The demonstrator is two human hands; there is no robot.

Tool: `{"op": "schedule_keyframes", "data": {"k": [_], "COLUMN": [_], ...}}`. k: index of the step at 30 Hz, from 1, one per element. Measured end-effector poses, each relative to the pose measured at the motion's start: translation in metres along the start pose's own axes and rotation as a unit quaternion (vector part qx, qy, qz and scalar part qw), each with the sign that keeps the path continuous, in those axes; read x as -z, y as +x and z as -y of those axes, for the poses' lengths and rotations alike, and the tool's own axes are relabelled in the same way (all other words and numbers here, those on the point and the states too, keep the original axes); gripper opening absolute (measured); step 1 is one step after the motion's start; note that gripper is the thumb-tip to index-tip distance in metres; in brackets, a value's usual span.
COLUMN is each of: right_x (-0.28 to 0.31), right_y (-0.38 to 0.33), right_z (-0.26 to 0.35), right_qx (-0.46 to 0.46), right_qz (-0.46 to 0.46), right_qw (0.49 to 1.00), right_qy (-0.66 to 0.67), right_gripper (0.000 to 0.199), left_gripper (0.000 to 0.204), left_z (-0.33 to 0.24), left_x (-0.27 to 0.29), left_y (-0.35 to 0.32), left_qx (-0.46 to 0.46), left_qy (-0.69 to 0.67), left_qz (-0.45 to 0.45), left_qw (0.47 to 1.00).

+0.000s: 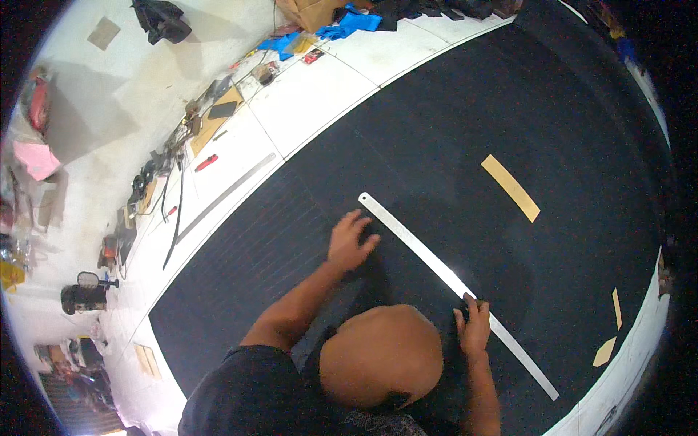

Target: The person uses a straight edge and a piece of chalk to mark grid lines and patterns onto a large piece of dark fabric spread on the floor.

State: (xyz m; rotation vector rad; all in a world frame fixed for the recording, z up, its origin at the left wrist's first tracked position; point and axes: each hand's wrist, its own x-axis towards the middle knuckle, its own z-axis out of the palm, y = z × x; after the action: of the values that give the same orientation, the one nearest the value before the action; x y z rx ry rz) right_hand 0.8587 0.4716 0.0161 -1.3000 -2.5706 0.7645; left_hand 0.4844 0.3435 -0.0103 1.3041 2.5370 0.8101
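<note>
A long metal ruler [418,251], with a hole at its far end, lies diagonally across a large sheet of black material [407,138]. My left hand [351,241] is just left of the ruler's far end, its fingers spread and nothing in them. Farther down the ruler, my right hand [475,330] has its fingertips on the metal, with the thumb held apart from it. Faint parallel light lines [254,240] run over the sheet to the left of my left hand.
On the sheet lie a tan strip [511,189] and two small tan pieces, a thin sliver [617,309] and a wider offcut [603,352]. Along the left, the pale floor holds a grey metal strip [225,198], a red-handled tool [206,163], cables and blue cloths [350,24].
</note>
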Motion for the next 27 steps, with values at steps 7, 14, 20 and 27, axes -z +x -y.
{"op": "schedule_keyframes", "data": {"k": [7,14,20,27], "right_x": [0.015,0.016,0.054,0.094], "right_y": [0.012,0.026,0.053,0.085], "right_z": [-0.061,-0.1,-0.126,-0.173], "right_qx": [-0.076,-0.213,-0.288,-0.28], "right_qz": [-0.078,-0.083,-0.124,-0.079], "right_qw": [0.985,0.95,0.936,0.926], "right_qy": [-0.137,-0.215,-0.157,-0.241], "right_gripper": [0.041,0.062,0.047,0.042], "left_gripper": [0.05,0.074,0.077,0.076], "left_z": [0.128,0.323,0.394,0.39], "left_x": [0.071,0.151,0.183,0.158], "left_y": [0.092,0.109,0.179,0.154], "left_qx": [0.106,0.213,0.213,0.143], "left_qy": [0.1,0.283,0.255,0.236], "left_qz": [-0.098,0.008,0.047,-0.038], "left_qw": [0.984,0.935,0.942,0.96]}}
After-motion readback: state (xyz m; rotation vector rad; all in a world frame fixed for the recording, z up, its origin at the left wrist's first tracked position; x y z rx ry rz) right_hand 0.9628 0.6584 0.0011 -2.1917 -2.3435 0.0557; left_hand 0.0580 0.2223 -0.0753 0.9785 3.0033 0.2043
